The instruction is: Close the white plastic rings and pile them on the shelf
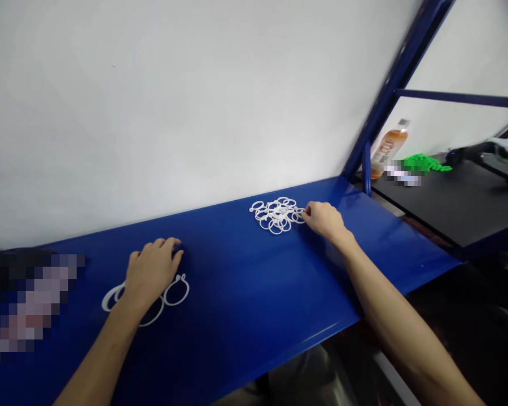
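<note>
A loose pile of thin white plastic rings (278, 213), several with small knobs at their ends, lies on the blue tabletop (245, 293) near the wall. At the right edge of this pile my right hand (325, 219) is closed in a pinch, thumb and forefinger on a white ring (298, 221). My left hand (153, 268) hovers over or rests on the left part of the table, fingers apart and slightly curled. Beneath and beside it are a few larger-looking white rings (176, 304), partly hidden by the palm and wrist.
A white wall (173, 113) rises behind the table. On the left lie a dark item (8, 265) and a blurred-out object (38, 304). Right of the blue frame post (376, 113), a black surface (444, 197) bears a drink bottle (392, 148) and green pieces (423, 163).
</note>
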`<state>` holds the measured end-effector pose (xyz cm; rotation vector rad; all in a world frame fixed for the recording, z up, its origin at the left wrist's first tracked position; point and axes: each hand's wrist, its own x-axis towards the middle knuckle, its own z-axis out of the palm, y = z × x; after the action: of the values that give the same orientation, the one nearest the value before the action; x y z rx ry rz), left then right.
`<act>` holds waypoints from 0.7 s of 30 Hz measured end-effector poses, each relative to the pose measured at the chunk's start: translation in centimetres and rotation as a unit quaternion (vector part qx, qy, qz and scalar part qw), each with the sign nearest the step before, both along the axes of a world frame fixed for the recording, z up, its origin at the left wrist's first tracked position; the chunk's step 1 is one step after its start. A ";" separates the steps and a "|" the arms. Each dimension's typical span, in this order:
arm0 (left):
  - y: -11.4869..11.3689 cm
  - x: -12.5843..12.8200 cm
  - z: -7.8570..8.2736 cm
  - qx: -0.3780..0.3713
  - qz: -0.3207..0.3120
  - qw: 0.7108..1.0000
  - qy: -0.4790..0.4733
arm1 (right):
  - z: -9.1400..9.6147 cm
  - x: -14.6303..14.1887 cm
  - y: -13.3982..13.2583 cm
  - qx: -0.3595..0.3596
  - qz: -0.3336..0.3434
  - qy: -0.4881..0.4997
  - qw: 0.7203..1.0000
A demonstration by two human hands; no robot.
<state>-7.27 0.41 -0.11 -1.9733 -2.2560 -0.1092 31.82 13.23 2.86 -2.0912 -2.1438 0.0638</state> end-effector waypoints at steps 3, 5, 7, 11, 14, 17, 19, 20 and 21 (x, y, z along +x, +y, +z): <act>0.5 0.7 -0.2 -0.002 -0.046 0.997 -0.065 | 0.0 -0.4 -0.2 -0.001 0.008 0.006 1.000; 0.7 1.0 -0.1 -0.006 -0.088 0.987 -0.132 | 0.1 -0.5 -0.3 0.009 0.006 0.005 1.000; 0.8 1.0 0.4 0.000 -0.119 0.973 -0.198 | 0.1 -0.5 -0.3 0.017 0.001 0.003 1.000; 0.5 -0.5 1.8 0.050 -0.105 0.963 -0.244 | 0.1 -0.5 -0.3 0.026 -0.006 0.003 1.000; 0.1 -2.3 2.5 0.035 -0.068 0.975 -0.207 | 0.2 -0.5 -0.3 0.048 -0.020 -0.002 0.999; -0.2 -3.5 2.3 -0.026 -0.046 0.990 -0.131 | 0.4 -0.7 -0.5 0.086 -0.026 0.001 0.996; -0.3 -3.6 1.9 -0.050 -0.038 0.995 -0.082 | 0.5 -1.3 -1.0 0.111 -0.011 0.011 0.994; -0.3 -3.5 1.6 -0.056 -0.038 0.995 -0.067 | 0.5 -1.6 -1.2 0.123 0.003 0.017 0.992; -0.3 -3.4 1.4 -0.059 -0.041 0.996 -0.061 | 0.5 -2.1 -1.6 0.135 0.022 0.022 0.990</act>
<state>-10.68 0.16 1.29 -2.1757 -2.3048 -0.1095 29.75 11.67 3.32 -1.8745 -2.0421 -0.1643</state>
